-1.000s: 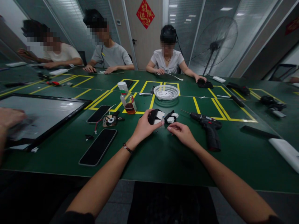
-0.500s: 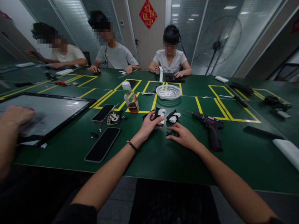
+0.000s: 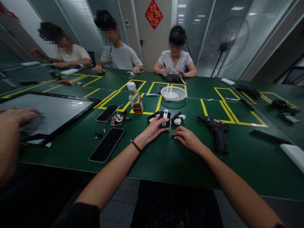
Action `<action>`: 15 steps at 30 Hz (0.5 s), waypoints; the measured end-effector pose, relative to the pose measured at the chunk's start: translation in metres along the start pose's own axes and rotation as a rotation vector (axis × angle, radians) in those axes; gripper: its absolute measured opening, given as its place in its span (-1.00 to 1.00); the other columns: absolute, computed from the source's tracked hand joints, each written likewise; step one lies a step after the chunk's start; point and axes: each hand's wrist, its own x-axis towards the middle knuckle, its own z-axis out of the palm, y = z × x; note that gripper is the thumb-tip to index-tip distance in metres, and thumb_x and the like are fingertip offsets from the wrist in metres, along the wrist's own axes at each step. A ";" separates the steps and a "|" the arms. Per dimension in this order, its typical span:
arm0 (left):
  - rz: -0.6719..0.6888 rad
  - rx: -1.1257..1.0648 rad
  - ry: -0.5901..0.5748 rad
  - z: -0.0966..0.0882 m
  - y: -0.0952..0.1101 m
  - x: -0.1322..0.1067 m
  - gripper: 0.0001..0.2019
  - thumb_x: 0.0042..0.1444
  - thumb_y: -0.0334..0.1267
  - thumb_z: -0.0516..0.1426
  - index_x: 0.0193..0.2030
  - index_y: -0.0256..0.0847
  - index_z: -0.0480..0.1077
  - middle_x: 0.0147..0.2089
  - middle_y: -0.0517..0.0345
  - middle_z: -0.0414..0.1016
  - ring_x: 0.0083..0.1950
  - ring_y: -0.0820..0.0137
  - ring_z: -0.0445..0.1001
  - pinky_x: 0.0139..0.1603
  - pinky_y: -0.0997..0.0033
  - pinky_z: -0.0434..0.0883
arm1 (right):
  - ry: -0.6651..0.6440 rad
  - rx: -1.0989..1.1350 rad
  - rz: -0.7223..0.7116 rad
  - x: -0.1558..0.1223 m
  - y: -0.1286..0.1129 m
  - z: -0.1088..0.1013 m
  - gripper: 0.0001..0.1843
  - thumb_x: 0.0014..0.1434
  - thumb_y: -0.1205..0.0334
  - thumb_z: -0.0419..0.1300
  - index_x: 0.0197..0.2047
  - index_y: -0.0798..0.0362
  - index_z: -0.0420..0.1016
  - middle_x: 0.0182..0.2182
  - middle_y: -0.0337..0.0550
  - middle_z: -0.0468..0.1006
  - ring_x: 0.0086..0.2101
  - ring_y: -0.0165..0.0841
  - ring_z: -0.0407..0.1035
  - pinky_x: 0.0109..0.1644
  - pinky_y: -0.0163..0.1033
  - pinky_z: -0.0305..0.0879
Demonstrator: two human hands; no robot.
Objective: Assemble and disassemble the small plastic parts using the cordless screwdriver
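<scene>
My left hand (image 3: 154,128) is closed around a small black block (image 3: 164,122) with a white strip and a blue mark on top. To its right, just above the tabletop, my right hand (image 3: 186,137) has thumb and fingers pinched on a small dark piece (image 3: 173,136), too small to name. Beyond my right hand sits a black piece with crumpled white material (image 3: 178,118). A similar black and white piece (image 3: 153,117) lies behind my left hand, partly hidden. A cordless drill (image 3: 215,129) rests on its side to the right of my right hand.
Two smartphones (image 3: 106,145) and a small wired part (image 3: 117,119) lie at left. A bottle (image 3: 136,98) and a white basket (image 3: 173,94) stand farther back. A neighbour's hand (image 3: 21,115) is over a large framed panel (image 3: 64,103). People sit across the green table (image 3: 152,167).
The black block in my left hand has turned, so more of its black face shows. My right hand's fingers have closed together. Across the table, a person's hands have come together on a white strip.
</scene>
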 end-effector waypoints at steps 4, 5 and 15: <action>0.003 0.023 -0.014 0.002 -0.001 -0.002 -0.61 0.04 -0.34 0.31 0.01 -0.23 0.36 0.01 -0.06 0.50 0.01 0.27 0.54 -0.17 0.37 0.54 | 0.090 0.022 0.022 0.002 -0.004 -0.004 -0.84 0.31 0.29 0.16 -0.10 -0.05 0.57 -0.11 -0.13 0.56 -0.13 -0.28 0.48 0.00 -0.13 0.40; -0.002 0.027 -0.018 0.003 -0.001 -0.002 -0.60 0.04 -0.34 0.31 0.01 -0.23 0.36 0.01 -0.07 0.50 0.01 0.27 0.55 -0.16 0.36 0.54 | 0.131 0.035 0.029 0.003 -0.006 -0.006 -0.82 0.32 0.29 0.15 -0.09 -0.05 0.57 -0.13 -0.13 0.58 -0.13 -0.27 0.49 0.01 -0.13 0.40; -0.085 0.148 -0.173 0.006 -0.004 -0.009 -0.46 0.01 -0.36 0.34 0.12 -0.19 0.28 0.08 -0.16 0.47 0.06 0.13 0.54 -0.10 0.19 0.58 | 0.541 0.185 0.057 0.007 -0.023 -0.025 -0.80 0.32 0.24 0.17 -0.07 -0.05 0.61 -0.17 -0.11 0.61 -0.14 -0.26 0.50 0.02 -0.10 0.43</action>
